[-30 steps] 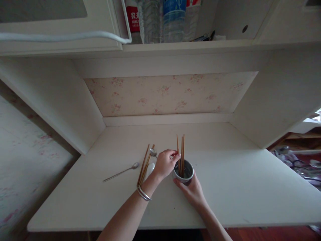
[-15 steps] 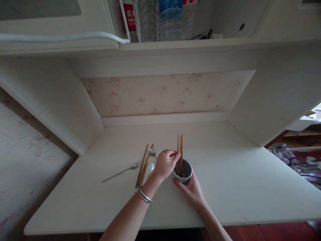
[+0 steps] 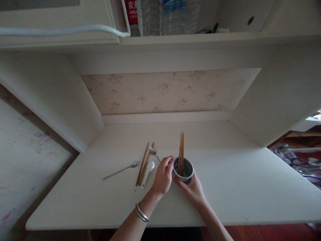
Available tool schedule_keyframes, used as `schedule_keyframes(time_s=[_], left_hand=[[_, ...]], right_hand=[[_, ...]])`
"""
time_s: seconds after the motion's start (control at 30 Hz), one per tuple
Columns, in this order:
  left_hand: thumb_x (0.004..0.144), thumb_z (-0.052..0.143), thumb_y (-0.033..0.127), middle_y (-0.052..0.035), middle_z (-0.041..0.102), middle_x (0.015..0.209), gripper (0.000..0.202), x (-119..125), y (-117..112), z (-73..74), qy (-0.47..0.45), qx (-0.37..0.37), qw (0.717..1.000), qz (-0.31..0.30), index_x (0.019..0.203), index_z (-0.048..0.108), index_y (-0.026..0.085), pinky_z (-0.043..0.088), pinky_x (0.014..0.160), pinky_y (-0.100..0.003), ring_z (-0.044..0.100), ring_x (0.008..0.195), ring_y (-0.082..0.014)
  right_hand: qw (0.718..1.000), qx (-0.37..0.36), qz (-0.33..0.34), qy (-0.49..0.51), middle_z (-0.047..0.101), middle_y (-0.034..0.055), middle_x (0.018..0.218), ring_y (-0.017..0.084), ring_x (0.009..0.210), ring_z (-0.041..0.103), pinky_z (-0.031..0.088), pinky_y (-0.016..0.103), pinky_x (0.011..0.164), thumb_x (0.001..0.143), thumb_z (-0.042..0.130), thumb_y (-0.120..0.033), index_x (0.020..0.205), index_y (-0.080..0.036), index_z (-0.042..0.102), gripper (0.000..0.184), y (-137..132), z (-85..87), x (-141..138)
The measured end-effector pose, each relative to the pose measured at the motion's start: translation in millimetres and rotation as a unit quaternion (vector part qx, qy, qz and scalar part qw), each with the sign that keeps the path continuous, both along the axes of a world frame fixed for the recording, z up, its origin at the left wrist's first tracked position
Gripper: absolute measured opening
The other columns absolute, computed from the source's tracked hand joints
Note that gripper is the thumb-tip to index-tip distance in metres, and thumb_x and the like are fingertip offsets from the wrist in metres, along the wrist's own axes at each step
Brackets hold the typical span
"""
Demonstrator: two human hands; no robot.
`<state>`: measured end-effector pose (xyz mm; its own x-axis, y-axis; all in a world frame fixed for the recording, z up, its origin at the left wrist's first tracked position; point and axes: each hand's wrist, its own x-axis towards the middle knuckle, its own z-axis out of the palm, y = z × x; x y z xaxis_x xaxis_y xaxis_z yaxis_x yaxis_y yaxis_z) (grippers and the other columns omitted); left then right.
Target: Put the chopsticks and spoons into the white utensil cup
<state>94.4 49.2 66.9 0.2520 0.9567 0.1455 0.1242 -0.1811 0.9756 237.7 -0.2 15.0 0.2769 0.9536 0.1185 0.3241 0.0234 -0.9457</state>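
A small grey cup (image 3: 188, 174) stands on the white desk (image 3: 225, 187) with several brown chopsticks (image 3: 181, 149) upright in it. My right hand (image 3: 192, 190) grips the cup from the near side. My left hand (image 3: 163, 177) rests against the cup's left side with its fingers curled. Its fingertips meet at the cup's rim, right where the handle of a metal spoon (image 3: 152, 150) ends. I cannot tell whether they pinch that handle.
Left of the hands lie loose chopsticks (image 3: 142, 164), a white ceramic spoon (image 3: 148, 168) and a second metal spoon (image 3: 120, 170). A shelf above holds water bottles (image 3: 160, 16). A white cable (image 3: 62, 30) runs along it. Side panels wall the desk.
My left hand has let go of the upright chopsticks and dropped to the cup's left side. The chopsticks now stand closer together. My right hand stays on the cup.
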Motion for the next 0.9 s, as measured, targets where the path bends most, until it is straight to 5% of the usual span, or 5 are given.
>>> schedule_keyframes(time_s=[0.17, 0.3, 0.57, 0.73, 0.9], left_hand=[[0.089, 0.04, 0.012, -0.009, 0.054, 0.142, 0.053, -10, -24, -22.8, -0.103, -0.063, 0.99, -0.068, 0.142, 0.044, 0.019, 0.041, 0.112, -0.041, 0.052, 0.129, -0.0213], [0.076, 0.052, 0.003, -0.0072, 0.048, 0.148, 0.073, -10, -28, -22.9, -0.074, -0.009, 0.99, -0.118, 0.145, 0.041, 0.023, 0.031, 0.119, -0.043, 0.044, 0.136, -0.0243], [0.072, 0.079, 0.023, -0.0113, 0.055, 0.139, 0.076, 3, -18, -31.5, -0.021, 0.035, 0.995, -0.088, 0.14, 0.046, 0.024, 0.039, 0.111, -0.046, 0.051, 0.128, -0.0313], [0.068, 0.084, 0.026, -0.0117, 0.057, 0.137, 0.081, 2, -17, -39.7, 0.006, 0.043, 0.996, -0.076, 0.14, 0.047, 0.023, 0.039, 0.11, -0.048, 0.053, 0.126, -0.0316], [0.063, 0.086, 0.022, -0.0099, 0.059, 0.133, 0.081, 0, -14, -39.0, 0.008, 0.022, 0.996, -0.083, 0.137, 0.051, 0.026, 0.039, 0.109, -0.048, 0.054, 0.124, -0.032]], right_hand=[[1.0, -0.029, 0.01, 0.0, 0.067, 0.0096, 0.121, 0.031, 0.114, 0.062, 0.049, 0.049, 0.098, 0.072, 0.077, -0.044, 0.129, -0.023, 0.05, 0.066, -2, 1.0, 2], [0.997, -0.031, 0.044, 0.048, 0.066, 0.011, 0.123, 0.032, 0.116, 0.062, 0.046, 0.051, 0.102, 0.073, 0.078, -0.041, 0.131, -0.022, 0.049, 0.068, -3, -2.5, 10], [0.987, -0.067, 0.142, 0.027, 0.057, 0.0104, 0.139, 0.031, 0.129, 0.052, 0.037, 0.054, 0.112, 0.082, 0.071, -0.042, 0.136, -0.025, 0.051, 0.06, -10, 15.8, 32], [0.997, -0.046, 0.055, -0.007, 0.038, 0.0101, 0.155, 0.034, 0.14, 0.039, 0.04, 0.053, 0.11, 0.075, 0.074, -0.049, 0.147, -0.031, 0.037, 0.083, -22, 42.6, 43], [0.988, 0.036, -0.13, -0.078, 0.062, 0.0109, 0.128, 0.031, 0.108, 0.064, 0.058, 0.04, 0.078, 0.078, 0.069, -0.054, 0.119, -0.029, 0.06, 0.048, -32, 93.2, 28]])
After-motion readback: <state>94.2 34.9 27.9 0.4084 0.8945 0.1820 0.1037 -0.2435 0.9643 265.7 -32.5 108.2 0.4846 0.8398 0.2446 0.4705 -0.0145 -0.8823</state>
